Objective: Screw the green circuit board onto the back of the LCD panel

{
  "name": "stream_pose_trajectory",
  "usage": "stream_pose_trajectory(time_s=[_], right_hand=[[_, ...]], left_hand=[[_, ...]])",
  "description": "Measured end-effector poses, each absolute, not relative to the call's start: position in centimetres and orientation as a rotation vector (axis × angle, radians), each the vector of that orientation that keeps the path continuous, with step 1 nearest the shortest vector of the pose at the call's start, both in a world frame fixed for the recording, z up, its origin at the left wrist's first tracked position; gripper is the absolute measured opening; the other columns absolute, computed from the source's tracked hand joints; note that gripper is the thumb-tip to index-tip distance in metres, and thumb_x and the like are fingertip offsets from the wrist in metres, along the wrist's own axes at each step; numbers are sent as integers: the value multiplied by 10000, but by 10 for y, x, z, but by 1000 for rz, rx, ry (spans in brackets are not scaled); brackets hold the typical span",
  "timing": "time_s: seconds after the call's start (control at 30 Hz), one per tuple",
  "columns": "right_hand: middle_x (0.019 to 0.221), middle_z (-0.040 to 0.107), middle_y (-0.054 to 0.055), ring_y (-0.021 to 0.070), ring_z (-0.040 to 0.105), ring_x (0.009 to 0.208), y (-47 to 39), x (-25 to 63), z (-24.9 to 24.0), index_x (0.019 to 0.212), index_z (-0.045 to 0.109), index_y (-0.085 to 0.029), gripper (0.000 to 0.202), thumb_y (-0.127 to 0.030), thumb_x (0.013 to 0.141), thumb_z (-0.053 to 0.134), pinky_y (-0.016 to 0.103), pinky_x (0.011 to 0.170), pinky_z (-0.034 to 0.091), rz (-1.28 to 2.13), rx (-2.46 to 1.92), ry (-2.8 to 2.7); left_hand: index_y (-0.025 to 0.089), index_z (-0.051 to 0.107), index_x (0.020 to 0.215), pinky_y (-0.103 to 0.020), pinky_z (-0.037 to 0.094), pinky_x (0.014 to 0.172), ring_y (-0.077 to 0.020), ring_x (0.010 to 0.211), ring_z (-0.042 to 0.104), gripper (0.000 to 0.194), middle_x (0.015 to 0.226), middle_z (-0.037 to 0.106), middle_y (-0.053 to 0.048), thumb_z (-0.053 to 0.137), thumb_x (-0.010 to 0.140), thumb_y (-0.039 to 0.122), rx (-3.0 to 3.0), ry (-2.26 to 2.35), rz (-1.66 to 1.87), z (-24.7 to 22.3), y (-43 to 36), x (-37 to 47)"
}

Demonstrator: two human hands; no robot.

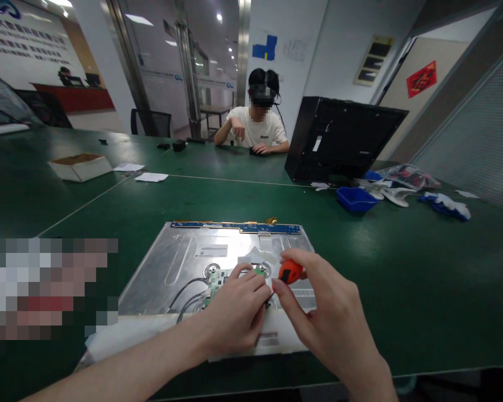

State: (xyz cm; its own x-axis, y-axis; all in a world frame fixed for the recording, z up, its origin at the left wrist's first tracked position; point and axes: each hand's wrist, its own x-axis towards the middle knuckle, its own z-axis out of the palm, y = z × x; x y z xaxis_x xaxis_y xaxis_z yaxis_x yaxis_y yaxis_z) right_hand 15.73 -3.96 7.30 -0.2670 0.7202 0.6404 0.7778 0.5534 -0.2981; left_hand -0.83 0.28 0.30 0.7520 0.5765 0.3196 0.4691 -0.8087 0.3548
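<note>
My right hand (331, 307) pinches the orange handle of a screwdriver (291, 271) between thumb and fingers. The dark shaft slants down toward my left hand (241, 304), and its tip is hidden. My left hand is curled, fingers bent down over a green circuit board (218, 281); whatever its fingertips hold is out of sight. The board lies on the silver metal back of a display panel (184, 251). Grey and black cables (187, 301) loop from the board's left side. A long blue circuit strip (235, 227) runs along the panel's far edge.
On the green table (423, 290), a black monitor (343, 139) stands at the back right. By it are a blue tray (356, 199) and blue-white gloves (444, 205). An open cardboard box (80, 168) sits far left. A person (257, 120) sits opposite. Pixelation covers the left side.
</note>
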Motion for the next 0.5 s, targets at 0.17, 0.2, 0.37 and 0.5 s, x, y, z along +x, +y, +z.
stream_pose_trajectory(time_s=[0.17, 0.2, 0.37, 0.5], right_hand=[[959, 598, 43, 159, 596, 791, -38, 160, 70, 1344, 469, -286, 437, -246, 918, 556, 291, 685, 503, -111, -1221, -2053], [972, 600, 46, 159, 597, 809, -38, 160, 70, 1366, 452, -285, 460, -224, 920, 547, 290, 694, 504, -101, -1200, -2059], [1054, 635, 74, 169, 597, 903, -38, 157, 71, 1324, 454, -185, 424, -148, 906, 510, 288, 747, 503, -80, -1109, -2073], [966, 645, 58, 166, 599, 802, -35, 157, 70, 1226, 493, -195, 332, -233, 903, 559, 288, 675, 504, -91, -1136, -2067]], left_hand=[[182, 601, 965, -467, 313, 1031, -242, 948, 588, 177, 968, 657, -78, 499, 822, 159, 2726, 837, 575, 3, 3, -7], [182, 602, 978, -471, 314, 1031, -246, 954, 587, 188, 976, 658, -81, 502, 820, 162, 2730, 837, 569, 3, 3, -7], [184, 598, 920, -476, 310, 1031, -245, 949, 583, 143, 957, 654, -78, 496, 821, 170, 2712, 816, 588, 3, 3, -9], [180, 582, 901, -462, 308, 1028, -233, 933, 582, 123, 936, 647, -71, 498, 812, 164, 2695, 820, 593, 2, 3, -9]])
